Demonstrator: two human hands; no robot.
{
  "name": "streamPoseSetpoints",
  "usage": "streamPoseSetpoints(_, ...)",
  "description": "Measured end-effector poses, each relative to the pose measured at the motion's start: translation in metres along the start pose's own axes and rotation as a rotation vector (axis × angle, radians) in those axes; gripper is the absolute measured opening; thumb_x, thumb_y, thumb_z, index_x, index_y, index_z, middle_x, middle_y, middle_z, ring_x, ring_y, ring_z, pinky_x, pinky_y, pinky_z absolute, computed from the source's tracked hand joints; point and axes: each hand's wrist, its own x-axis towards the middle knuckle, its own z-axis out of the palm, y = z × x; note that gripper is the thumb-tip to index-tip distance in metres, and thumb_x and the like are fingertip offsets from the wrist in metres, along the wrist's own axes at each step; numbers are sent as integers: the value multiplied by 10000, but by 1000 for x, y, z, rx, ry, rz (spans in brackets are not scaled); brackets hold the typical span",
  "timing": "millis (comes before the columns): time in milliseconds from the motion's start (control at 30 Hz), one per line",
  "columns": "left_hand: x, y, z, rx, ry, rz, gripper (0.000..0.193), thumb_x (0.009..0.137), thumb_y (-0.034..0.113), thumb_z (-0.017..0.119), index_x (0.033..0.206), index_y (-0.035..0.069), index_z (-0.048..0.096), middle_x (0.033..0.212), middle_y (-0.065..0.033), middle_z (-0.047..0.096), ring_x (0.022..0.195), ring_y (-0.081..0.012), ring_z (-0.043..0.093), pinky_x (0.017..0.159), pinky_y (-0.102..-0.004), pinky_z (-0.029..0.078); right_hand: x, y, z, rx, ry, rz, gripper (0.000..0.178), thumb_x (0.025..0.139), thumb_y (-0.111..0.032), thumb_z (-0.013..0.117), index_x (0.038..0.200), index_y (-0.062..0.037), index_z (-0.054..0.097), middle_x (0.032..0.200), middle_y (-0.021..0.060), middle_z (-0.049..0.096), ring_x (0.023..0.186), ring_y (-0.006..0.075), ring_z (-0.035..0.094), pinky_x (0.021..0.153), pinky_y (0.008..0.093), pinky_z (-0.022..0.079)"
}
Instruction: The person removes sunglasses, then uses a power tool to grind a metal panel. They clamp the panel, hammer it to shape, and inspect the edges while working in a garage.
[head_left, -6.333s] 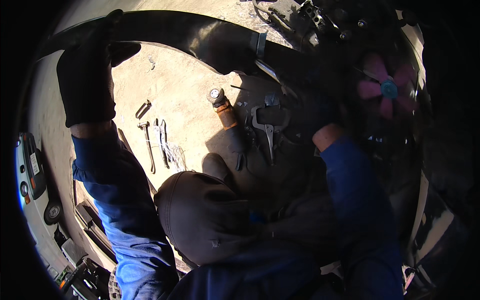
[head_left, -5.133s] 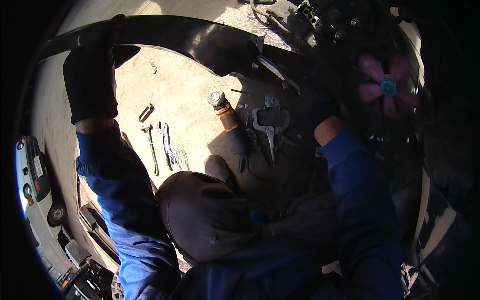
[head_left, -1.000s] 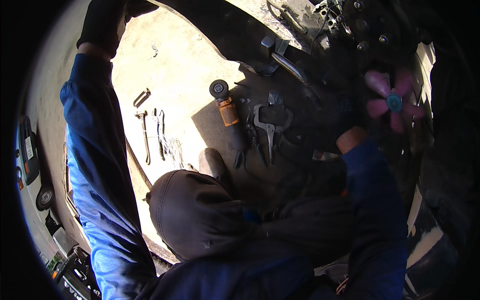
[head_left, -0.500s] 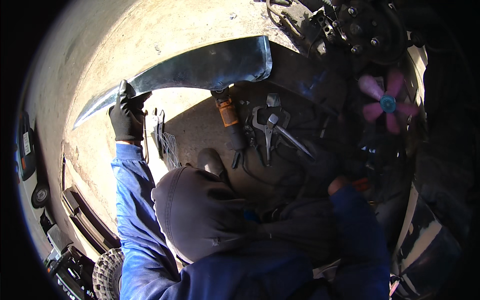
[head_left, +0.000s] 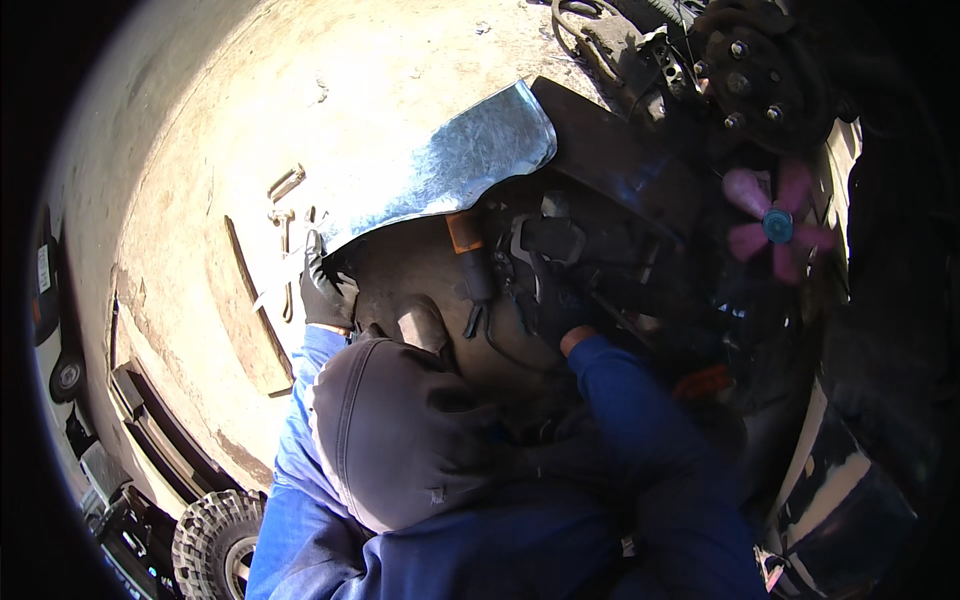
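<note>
An outdoor vehicle repair yard: bare sunlit concrete ground point(head_left: 200, 150) with wrenches point(head_left: 285, 215) lying loose at left of centre, a knobby tyre point(head_left: 215, 540) at lower left, and a wheel hub point(head_left: 750, 70) (studs showing) plus pink radiator fan point(head_left: 775, 225) at upper right.

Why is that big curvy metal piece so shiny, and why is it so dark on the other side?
In the head view, sun glares off the curved metal panel that the gloved left hand grips, and off the ground; the right hand sits in deep shadow; the fisheye lens bends edges near the black rim.

Harsh sun top-left, glare on ground point(head_left: 200, 130), deep shadow right, fisheye-bent edges.
</note>
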Motion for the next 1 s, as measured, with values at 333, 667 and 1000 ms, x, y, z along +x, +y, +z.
streamPoseSetpoints(333,-23,0,-15,255,-129,-190,564,1058,178,569,1529,5,309,1249,-227,690,1063,-341,720,915,-441,609,50,-96,56,56,244,273,1030,793,-328,806,1619,-39,263,1303,303,582,1207,461,574,1046,527,459)
streamPoseSetpoints(667,-32,8,-12,142,-86,-433,462,1135,281,362,1452,-51,412,1370,-284,588,1211,-425,642,1023,-531,567,82,-77,108,16,258,214,689,794,-308,745,1374,-11,522,1271,285,609,1162,453,604,991,523,494)
streamPoseSetpoints(1000,-37,-3,-32,490,-536,-302,504,1135,240,295,1508,-78,410,1401,-249,593,1175,-364,665,1029,-465,563,84,-50,67,148,-196,217,1086,710,-362,903,1570,-22,335,1446,258,544,1291,399,580,1046,450,507)
